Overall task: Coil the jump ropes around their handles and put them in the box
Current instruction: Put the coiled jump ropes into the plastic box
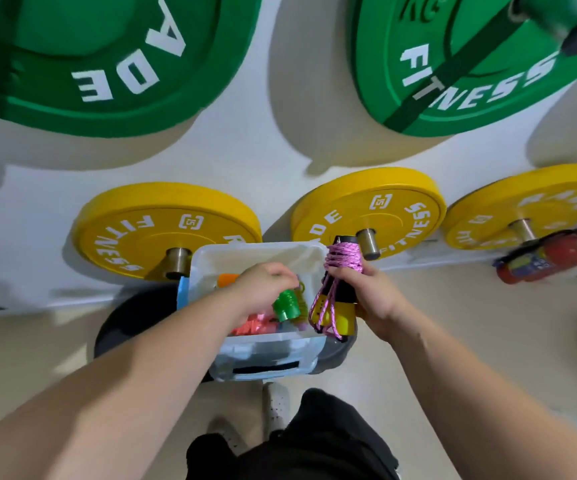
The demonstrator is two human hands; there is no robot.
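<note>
Overhead, green plates and yellow plates hang on pegs along the white wall, and a red fire extinguisher lies at its foot, well off to the right

Below them a clear plastic box sits on what looks like a dark round stool, raised, I'd guess, so the person can drop things in without bending. It already holds a green-handled rope, something pink and something orange, so the job seems well along

The right hand holds the purple jump rope just past the box's right rim, its two black-and-yellow handles side by side and pointing up. The fingers are closed round the handles below the tight purple turns, which probably keeps the coil from slipping; a few loose loops hang off the lower end, clear of the grip. This bundle is not yet in the box

The left hand reaches down into the box, touching or nearly touching the green handles. Its fingers curl downward, but whether they grip anything I cannot tell. My guess is that it is making room for the purple bundle
</note>
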